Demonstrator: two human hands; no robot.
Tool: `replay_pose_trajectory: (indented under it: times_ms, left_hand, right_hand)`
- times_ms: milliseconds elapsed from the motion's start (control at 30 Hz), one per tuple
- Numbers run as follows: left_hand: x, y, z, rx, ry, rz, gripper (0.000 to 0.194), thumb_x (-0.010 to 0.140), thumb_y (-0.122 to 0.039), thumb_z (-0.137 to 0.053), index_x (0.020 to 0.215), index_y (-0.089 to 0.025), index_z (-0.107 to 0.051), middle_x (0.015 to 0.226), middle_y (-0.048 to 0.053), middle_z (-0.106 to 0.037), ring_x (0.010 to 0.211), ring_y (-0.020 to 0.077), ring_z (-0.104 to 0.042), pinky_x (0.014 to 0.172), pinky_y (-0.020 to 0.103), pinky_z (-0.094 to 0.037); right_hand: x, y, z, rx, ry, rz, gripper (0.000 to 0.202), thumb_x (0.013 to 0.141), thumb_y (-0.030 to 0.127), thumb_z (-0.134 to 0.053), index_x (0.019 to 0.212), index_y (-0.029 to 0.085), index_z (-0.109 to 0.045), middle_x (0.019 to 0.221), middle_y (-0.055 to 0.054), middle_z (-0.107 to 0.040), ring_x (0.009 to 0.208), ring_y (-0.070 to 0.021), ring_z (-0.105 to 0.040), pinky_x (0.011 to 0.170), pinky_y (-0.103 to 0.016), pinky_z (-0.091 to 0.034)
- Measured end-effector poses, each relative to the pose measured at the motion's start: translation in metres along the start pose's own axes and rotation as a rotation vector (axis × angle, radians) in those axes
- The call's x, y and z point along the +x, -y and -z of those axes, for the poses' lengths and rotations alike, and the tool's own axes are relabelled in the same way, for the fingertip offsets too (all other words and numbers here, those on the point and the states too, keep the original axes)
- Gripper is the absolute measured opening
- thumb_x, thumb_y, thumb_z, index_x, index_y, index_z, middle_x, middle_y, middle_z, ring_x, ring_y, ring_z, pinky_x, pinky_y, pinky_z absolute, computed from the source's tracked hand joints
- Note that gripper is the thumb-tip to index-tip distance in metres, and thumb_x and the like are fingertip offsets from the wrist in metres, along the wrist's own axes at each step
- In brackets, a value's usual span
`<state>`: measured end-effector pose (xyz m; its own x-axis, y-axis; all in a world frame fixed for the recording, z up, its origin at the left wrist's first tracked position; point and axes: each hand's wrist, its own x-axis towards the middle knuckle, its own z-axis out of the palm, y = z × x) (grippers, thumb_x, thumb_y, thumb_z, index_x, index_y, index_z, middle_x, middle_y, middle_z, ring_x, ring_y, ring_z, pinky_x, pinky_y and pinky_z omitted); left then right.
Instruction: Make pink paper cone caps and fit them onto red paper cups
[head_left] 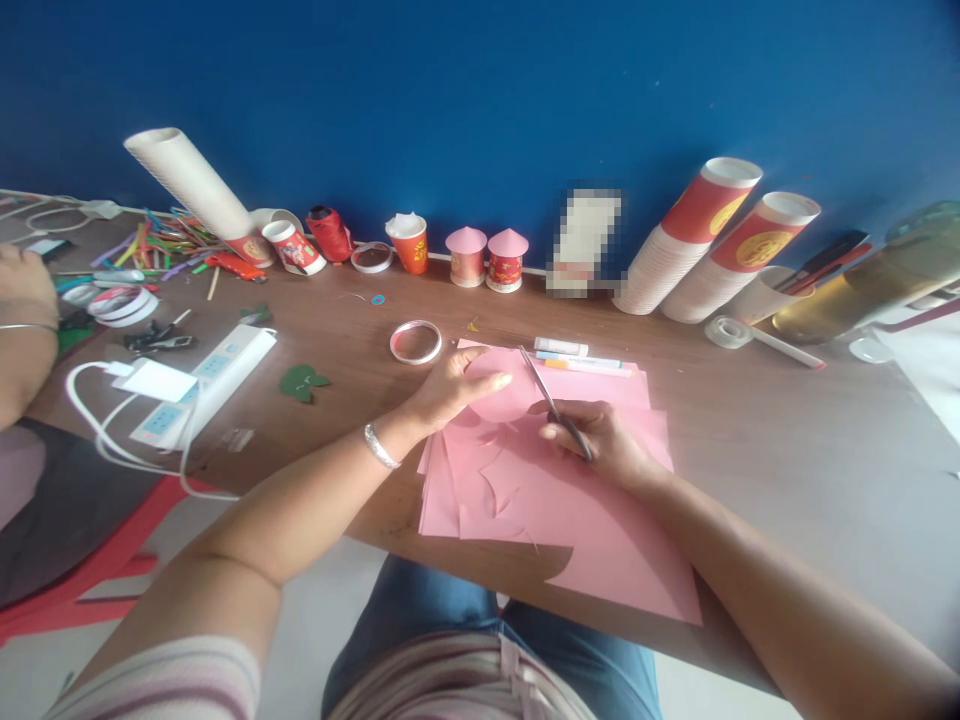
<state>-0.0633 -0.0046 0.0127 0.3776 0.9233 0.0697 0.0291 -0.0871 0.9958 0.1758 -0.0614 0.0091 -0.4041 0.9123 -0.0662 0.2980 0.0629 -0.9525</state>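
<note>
Over the brown table (337, 325), we pinch a pink disc (502, 395), apparently mostly trimmed, in the left hand (452, 390) and grasp scissors (555, 410) in the right hand (604, 440), above pink sheets (600, 520) bearing cut slivers (491, 492), with two cone-topped cups (505, 268), seemingly complete, beyond.

Matt paper sheets (615, 530), smooth metal scissors (553, 408), sheeny tabletop (349, 350)

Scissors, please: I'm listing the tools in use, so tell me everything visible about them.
The scissors have slim, metal-looking blades and a dark handle, partly hidden by the right hand gripping it. They slant above pink sheets, pointing toward the blue wall, beside the pink piece in the left hand; whether the blades touch it is unclear.
</note>
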Motion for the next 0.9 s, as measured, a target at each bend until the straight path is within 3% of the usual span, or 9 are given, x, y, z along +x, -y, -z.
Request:
replay_pose_trajectory:
  times_ms: [167, 367, 533, 600, 733, 900]
  left_hand:
    - [0.0, -0.004, -0.001, -0.006, 0.005, 0.005, 0.028, 0.081, -0.04, -0.081, 0.093, -0.016, -0.074, 0.091, 0.003, -0.068, 0.087, 0.0171, -0.059, 0.084, 0.029, -0.047]
    - [-0.002, -0.011, -0.003, -0.008, 0.012, 0.005, 0.026, 0.081, -0.04, -0.081, 0.087, -0.016, -0.072, 0.085, 0.002, -0.066, 0.084, 0.016, -0.058, 0.08, 0.028, -0.046]
    - [-0.002, -0.009, -0.006, -0.009, 0.077, 0.005, 0.026, 0.081, -0.04, -0.08, 0.089, -0.016, -0.072, 0.088, 0.003, -0.067, 0.083, 0.0156, -0.057, 0.077, 0.027, -0.045]
    - [-0.003, -0.007, -0.008, 0.068, 0.087, 0.005, 0.027, 0.082, -0.04, -0.079, 0.081, -0.016, -0.068, 0.08, 0.001, -0.062, 0.076, 0.014, -0.052, 0.072, 0.027, -0.041]
    - [-0.004, -0.008, -0.014, 0.247, 0.101, -0.026, 0.045, 0.081, -0.04, -0.075, 0.06, -0.019, -0.041, 0.063, -0.005, -0.035, 0.064, 0.0101, -0.032, 0.06, 0.027, -0.025]
    - [-0.005, -0.01, -0.016, 0.291, 0.134, -0.042, 0.049, 0.082, -0.042, -0.074, 0.062, -0.02, -0.035, 0.066, -0.004, -0.028, 0.064, 0.0102, -0.028, 0.059, 0.029, -0.021]
  right_hand:
    - [-0.001, -0.003, 0.001, 0.057, -0.003, -0.056, 0.05, 0.083, 0.07, -0.072, 0.093, 0.021, -0.076, 0.059, 0.002, -0.05, 0.054, -0.0126, -0.039, 0.05, -0.029, -0.031]
    - [-0.001, -0.009, -0.001, 0.182, -0.098, -0.13, 0.051, 0.081, 0.067, -0.075, 0.104, 0.021, -0.073, 0.063, 0.003, -0.058, 0.055, -0.0129, -0.045, 0.051, -0.029, -0.036]
    - [0.002, -0.006, -0.003, 0.278, -0.175, -0.046, 0.047, 0.074, 0.056, -0.085, 0.105, 0.024, -0.069, 0.076, 0.001, -0.064, 0.068, -0.0164, -0.056, 0.062, -0.031, -0.046]
    - [0.003, -0.004, -0.003, 0.305, -0.201, -0.023, 0.046, 0.072, 0.051, -0.087, 0.104, 0.025, -0.067, 0.084, -0.001, -0.067, 0.077, -0.0185, -0.061, 0.069, -0.032, -0.049]
    - [0.003, -0.001, -0.004, 0.279, -0.247, -0.022, 0.041, 0.071, 0.046, -0.087, 0.099, 0.026, -0.066, 0.087, 0.0, -0.065, 0.079, -0.0178, -0.058, 0.074, -0.033, -0.05]
    - [0.0, 0.002, -0.009, 0.234, -0.253, -0.028, 0.034, 0.071, 0.043, -0.086, 0.087, 0.025, -0.062, 0.078, 0.003, -0.055, 0.071, -0.015, -0.05, 0.072, -0.031, -0.045]
